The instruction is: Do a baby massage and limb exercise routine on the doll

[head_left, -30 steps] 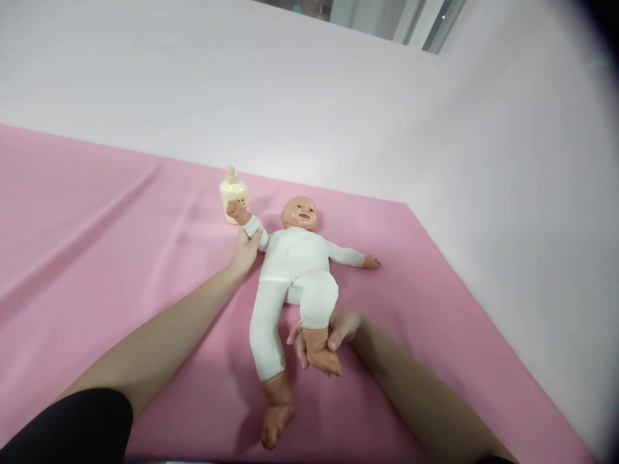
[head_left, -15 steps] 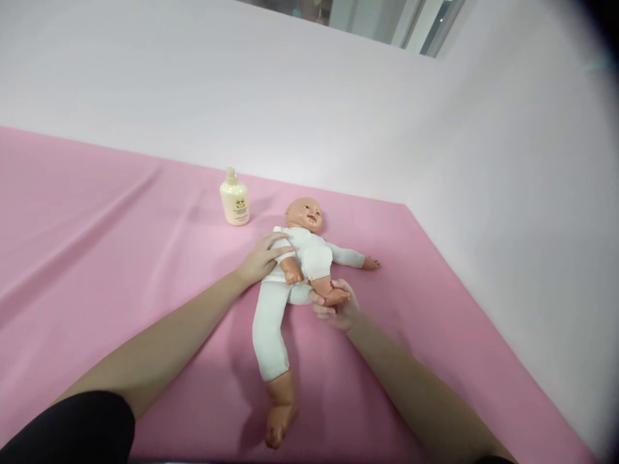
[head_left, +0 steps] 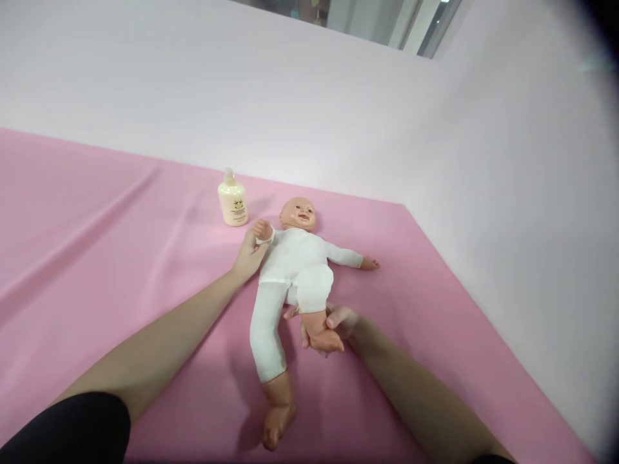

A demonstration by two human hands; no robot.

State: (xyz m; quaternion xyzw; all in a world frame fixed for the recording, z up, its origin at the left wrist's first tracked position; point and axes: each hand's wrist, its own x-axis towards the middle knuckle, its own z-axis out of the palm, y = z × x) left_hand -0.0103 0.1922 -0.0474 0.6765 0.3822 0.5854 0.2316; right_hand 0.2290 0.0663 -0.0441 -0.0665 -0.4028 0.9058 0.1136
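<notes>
The baby doll (head_left: 290,270) is lying on its back on the pink cloth (head_left: 97,258), well toward the far side of the surface and just beside the cream lotion bottle (head_left: 233,205), which is standing upright near its raised arm. Its long axis is running from the head (head_left: 298,214) at the far end down to the straight leg's bare foot (head_left: 276,415) at the near end, tilting slightly to the left as it comes closer; the face is pointing up.

The left hand (head_left: 249,254) is wrapping around the doll's forearm just below its small fist (head_left: 262,229), holding that arm bent up beside the head. The right hand (head_left: 333,325) is cupping the foot (head_left: 320,335) of the bent leg from underneath, fingers closing round the ankle and sole, though how firmly they are clenching is hard to judge because the foot is covering most of the palm. The doll's other arm (head_left: 351,259) is lying free, stretched out sideways on the cloth.

To work the limbs well, it seems wise to be supporting each one close to a joint, moving wrist and ankle gently together, and keeping the torso flat so the doll is not rolling toward the bottle
</notes>
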